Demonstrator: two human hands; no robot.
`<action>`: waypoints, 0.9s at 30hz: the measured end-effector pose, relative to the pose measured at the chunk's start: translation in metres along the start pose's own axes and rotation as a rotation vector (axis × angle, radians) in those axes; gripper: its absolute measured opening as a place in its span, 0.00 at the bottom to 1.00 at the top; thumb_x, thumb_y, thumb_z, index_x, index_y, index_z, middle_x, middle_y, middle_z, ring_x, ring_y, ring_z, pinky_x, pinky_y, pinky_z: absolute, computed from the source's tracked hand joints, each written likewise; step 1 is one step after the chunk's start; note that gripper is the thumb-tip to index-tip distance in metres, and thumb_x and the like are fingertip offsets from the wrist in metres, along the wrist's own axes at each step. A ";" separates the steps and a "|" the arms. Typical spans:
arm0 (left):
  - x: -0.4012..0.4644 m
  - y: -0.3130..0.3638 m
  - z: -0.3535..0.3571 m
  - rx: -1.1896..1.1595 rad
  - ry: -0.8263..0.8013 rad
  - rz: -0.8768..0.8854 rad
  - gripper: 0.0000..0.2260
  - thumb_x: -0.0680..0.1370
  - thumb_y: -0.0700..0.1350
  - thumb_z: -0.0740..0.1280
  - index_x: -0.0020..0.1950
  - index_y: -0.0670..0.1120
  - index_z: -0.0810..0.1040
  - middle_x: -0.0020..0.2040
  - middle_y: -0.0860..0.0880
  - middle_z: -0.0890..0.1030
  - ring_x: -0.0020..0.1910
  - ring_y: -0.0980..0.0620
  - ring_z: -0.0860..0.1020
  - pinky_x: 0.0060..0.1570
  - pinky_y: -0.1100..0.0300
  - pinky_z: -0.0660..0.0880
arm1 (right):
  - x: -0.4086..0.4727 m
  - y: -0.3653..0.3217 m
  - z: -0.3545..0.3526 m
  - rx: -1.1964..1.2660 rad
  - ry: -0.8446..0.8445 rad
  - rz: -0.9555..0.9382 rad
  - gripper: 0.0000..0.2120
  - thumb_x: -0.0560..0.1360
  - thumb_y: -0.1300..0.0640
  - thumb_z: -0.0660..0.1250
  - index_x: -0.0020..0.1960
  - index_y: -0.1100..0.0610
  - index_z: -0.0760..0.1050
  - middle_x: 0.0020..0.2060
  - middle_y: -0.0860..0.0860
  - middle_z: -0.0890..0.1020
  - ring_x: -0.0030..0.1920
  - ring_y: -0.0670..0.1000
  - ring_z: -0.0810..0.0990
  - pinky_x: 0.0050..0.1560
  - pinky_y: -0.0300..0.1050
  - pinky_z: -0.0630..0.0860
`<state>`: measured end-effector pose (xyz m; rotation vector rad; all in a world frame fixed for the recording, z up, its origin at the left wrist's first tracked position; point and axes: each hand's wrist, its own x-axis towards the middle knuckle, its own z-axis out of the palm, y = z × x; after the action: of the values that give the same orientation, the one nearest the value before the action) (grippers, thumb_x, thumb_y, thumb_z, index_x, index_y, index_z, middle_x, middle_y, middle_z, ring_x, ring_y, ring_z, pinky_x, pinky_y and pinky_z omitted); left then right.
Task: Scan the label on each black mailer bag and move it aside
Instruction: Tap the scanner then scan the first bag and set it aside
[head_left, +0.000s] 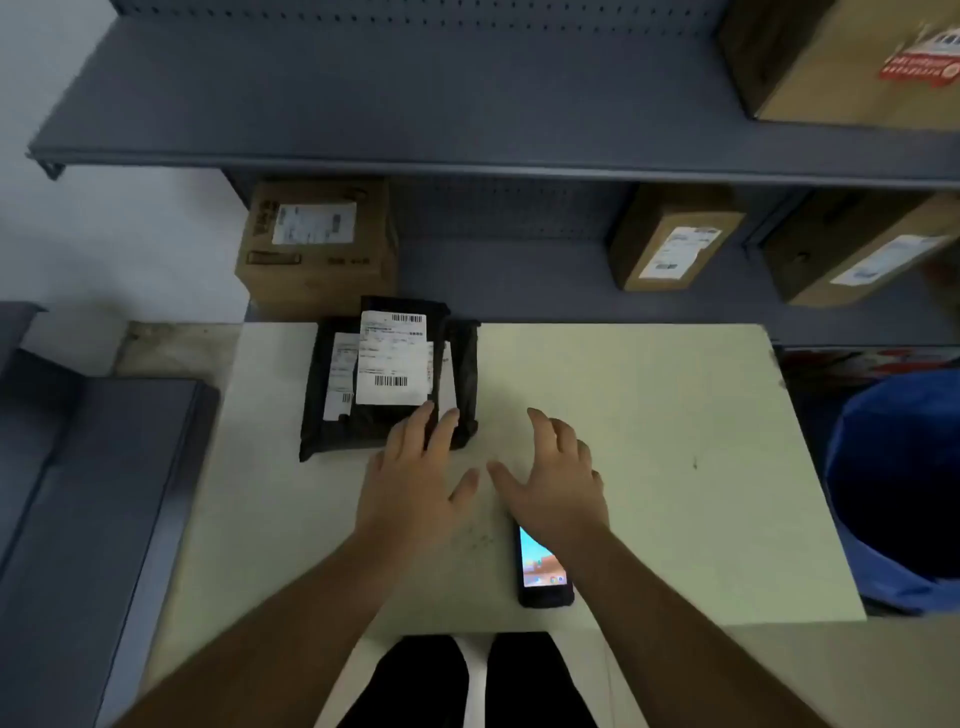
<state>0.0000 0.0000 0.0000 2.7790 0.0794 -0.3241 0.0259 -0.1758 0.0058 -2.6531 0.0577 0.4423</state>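
Note:
A stack of black mailer bags (332, 431) lies at the far left of the pale table (649, 415). The top bag (400, 312) carries a white label (392, 358) with barcodes, face up; another label shows on the bag beneath it. My left hand (415, 478) is spread, its fingertips resting on the near right corner of the stack. My right hand (556, 478) hovers flat with fingers apart over the table, just right of the stack, holding nothing. A handheld scanner (543, 571) with a lit screen lies on the table, partly under my right wrist.
Grey metal shelves (363, 104) stand behind the table with several labelled cardboard boxes (317, 244). A blue bin (893, 493) sits at the right of the table. A grey surface (78, 493) lies to the left. My legs show below the table's near edge.

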 end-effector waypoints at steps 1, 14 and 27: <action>-0.002 0.000 0.004 -0.012 -0.043 -0.012 0.34 0.80 0.65 0.57 0.84 0.54 0.58 0.85 0.47 0.59 0.83 0.44 0.61 0.71 0.44 0.72 | -0.001 0.004 0.004 0.014 -0.024 0.023 0.41 0.76 0.32 0.64 0.83 0.46 0.55 0.79 0.49 0.64 0.77 0.55 0.64 0.71 0.59 0.70; -0.029 -0.022 0.069 0.023 -0.205 -0.108 0.33 0.82 0.64 0.57 0.85 0.56 0.55 0.86 0.49 0.55 0.82 0.45 0.59 0.71 0.46 0.71 | -0.022 0.057 0.070 0.026 -0.175 0.284 0.41 0.76 0.36 0.66 0.83 0.48 0.55 0.77 0.49 0.66 0.73 0.56 0.68 0.68 0.59 0.73; -0.049 -0.037 0.093 -0.017 -0.290 -0.165 0.33 0.82 0.64 0.58 0.84 0.57 0.54 0.86 0.51 0.53 0.83 0.48 0.57 0.73 0.47 0.68 | -0.022 0.069 0.112 0.050 -0.176 0.564 0.43 0.73 0.38 0.71 0.79 0.55 0.58 0.71 0.53 0.70 0.69 0.58 0.71 0.64 0.60 0.75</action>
<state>-0.0713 0.0029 -0.0856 2.6826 0.2391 -0.7589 -0.0363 -0.1895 -0.1111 -2.5059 0.7610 0.8354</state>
